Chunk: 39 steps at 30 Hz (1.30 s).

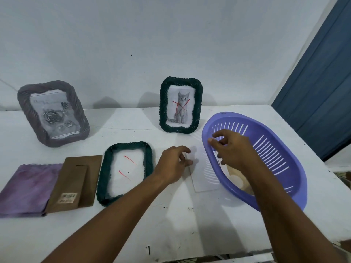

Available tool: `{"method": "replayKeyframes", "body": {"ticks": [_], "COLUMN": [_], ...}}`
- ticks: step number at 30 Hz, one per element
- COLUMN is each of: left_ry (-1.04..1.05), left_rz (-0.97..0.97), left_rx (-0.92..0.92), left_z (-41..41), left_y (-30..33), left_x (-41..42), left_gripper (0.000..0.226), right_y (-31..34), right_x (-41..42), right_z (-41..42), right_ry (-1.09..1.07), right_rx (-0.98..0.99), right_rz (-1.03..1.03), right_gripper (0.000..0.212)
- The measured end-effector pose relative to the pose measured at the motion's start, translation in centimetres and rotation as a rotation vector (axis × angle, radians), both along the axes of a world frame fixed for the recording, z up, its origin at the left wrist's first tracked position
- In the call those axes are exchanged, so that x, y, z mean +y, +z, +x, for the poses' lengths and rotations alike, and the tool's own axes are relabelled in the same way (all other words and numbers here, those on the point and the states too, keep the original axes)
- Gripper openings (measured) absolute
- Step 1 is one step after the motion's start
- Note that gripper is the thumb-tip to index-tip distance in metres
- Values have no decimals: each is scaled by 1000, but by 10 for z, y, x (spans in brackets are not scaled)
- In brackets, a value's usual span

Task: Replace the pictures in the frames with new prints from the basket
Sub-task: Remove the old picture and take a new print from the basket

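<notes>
White scuffed tabletop [171,215] below a pale wall, slotted oval lilac plastic basket [275,149] as landmark, right hand [231,149] over its near rim with fingers loosely apart, cream print [237,180] inside, white paper sheet [203,173] tucked under its left edge, left hand [173,164] just left with fingers curled apart and holding nothing, rope-textured dark green frame [125,171] lying flat further left, matching upright frame with a grey kitten picture [180,105] behind.

basket [281,128] contents: behind right hand [233,149] | cloth [28,186]: cut off left
</notes>
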<state>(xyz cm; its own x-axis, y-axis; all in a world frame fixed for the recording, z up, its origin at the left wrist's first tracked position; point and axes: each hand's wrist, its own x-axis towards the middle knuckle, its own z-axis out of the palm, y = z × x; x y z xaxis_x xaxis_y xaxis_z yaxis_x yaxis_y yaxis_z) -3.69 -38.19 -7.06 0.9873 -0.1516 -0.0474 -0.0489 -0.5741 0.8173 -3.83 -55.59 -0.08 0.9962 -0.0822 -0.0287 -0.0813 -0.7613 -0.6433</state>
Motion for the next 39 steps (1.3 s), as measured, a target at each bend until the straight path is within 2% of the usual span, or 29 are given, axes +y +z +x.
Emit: {"method": "replayKeyframes", "body": {"ticks": [1, 4, 7, 15, 23, 32, 34, 37, 39], "left_ry": [-1, -36, -121, -161, -167, -177, -160, -110, -94], "left_rz": [-30, -172, -211, -121, -57, -53, -107, -226, -313], "left_rx": [-22, -78, -121, -114, -137, -135, -138, -135, -99], "left_z": [0, -4, -7, -13, -13, -12, -12, -10, -8], "left_y": [3, 21, 34, 37, 41, 43, 42, 43, 47], "left_x": [1, -3, -12, -23, -23, -20, -19, -15, -13], "left_gripper": [28, 31, 39, 44, 46, 45, 42, 37, 38], "right_y": [0, -2, -13, -29, -25, -8, 3, 21, 33], "right_x": [-7, -25, -29, -27, -28, -33, -33, -31, -29], "right_z": [3, 12, 16, 17, 16, 8, 2, -7, -13], "right_ry": [-20, 9, 46, 84, 52, -16, -24, -54, -39], "right_rx": [39, 259, 429, 354, 304, 257, 183, -51, -200], "right_rz": [-43, -412, -515, -615, -499, -314, -246, -136, -32], "right_gripper": [36, 44, 53, 57, 32, 24, 19, 8, 19]}}
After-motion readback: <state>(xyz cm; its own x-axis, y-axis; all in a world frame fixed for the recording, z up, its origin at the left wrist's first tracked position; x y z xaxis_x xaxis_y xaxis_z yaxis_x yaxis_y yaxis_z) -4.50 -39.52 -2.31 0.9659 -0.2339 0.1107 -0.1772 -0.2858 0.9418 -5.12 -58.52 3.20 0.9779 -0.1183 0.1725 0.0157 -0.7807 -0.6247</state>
